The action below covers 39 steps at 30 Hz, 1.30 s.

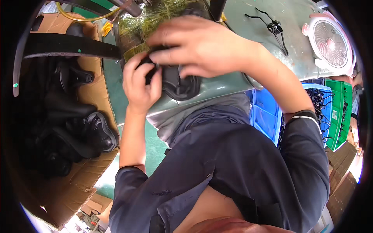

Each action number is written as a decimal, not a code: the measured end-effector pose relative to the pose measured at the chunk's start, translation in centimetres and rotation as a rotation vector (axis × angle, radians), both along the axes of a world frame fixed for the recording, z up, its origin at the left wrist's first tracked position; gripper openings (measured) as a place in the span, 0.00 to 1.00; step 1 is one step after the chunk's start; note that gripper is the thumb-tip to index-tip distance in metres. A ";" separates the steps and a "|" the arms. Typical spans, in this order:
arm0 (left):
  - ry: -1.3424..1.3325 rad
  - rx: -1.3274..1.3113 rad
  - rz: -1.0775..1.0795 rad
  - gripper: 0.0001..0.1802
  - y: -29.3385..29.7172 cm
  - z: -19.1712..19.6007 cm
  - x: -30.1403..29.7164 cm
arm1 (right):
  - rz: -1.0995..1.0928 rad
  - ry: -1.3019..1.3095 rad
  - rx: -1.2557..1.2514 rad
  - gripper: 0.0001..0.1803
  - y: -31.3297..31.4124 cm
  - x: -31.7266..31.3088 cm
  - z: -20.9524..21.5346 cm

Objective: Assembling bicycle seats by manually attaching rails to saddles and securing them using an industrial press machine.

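Observation:
A black bicycle saddle (180, 87) rests at the near edge of the green worktable, its hollow underside partly in sight. My left hand (142, 81) grips its left part, thumb and fingers closed together. My right hand (190, 48) reaches across from the right, over the saddle and close to my left fingers. Motion smears its fingers, and whether they pinch anything cannot be made out. Both hands hide much of the saddle. Behind them lies a block wrapped in yellowish clear film (145, 23).
A carton (87, 171) of black saddles stands left, below a dark metal bar (74, 46). On the table (237, 23) lie a bent saddle rail with clamp (275, 28) and a pinkish-white fan (330, 42). Blue (266, 112) and green (338, 116) crates with black metal parts stand right.

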<state>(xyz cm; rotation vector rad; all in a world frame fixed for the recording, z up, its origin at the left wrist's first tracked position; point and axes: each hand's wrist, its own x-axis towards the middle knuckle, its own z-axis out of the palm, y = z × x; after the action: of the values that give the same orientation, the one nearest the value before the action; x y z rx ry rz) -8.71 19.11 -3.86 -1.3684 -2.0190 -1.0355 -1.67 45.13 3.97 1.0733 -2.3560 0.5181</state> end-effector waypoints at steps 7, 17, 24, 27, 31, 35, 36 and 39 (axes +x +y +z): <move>-0.124 0.002 0.247 0.09 4.0 -0.1 0.9 | -0.743 -0.154 -0.386 0.29 -4.8 0.4 -7.6; -0.058 0.124 0.268 0.09 5.8 -1.6 -2.8 | -0.795 0.014 -0.384 0.20 -3.6 -3.8 -8.3; -0.061 0.149 0.267 0.08 5.6 -1.4 -4.4 | -0.812 0.122 -0.465 0.16 -4.3 -5.4 -9.1; -0.031 0.139 0.303 0.12 5.5 -1.4 -4.3 | -0.842 0.084 -0.536 0.28 -4.6 -4.7 -8.8; -0.076 0.174 0.304 0.19 5.2 -1.6 -3.5 | -0.850 -0.023 -0.516 0.42 -4.6 -3.6 -8.0; -0.304 0.101 0.345 0.26 5.1 0.1 -3.1 | -0.825 -0.190 -0.635 0.44 -4.4 -2.6 -6.9; -0.337 -0.109 0.469 0.28 5.0 0.8 -2.9 | -0.832 -0.288 -0.659 0.43 -4.6 -2.4 -5.9; -0.533 -0.046 0.457 0.28 4.1 1.2 -3.3 | -0.753 -0.489 -0.765 0.36 -3.4 -1.0 -5.3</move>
<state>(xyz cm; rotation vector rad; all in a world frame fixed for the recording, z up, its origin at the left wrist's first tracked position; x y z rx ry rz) -12.05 23.21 -2.63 -0.6213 -2.5813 -1.2216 -2.71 41.73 -1.38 -0.3126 -2.3467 1.3090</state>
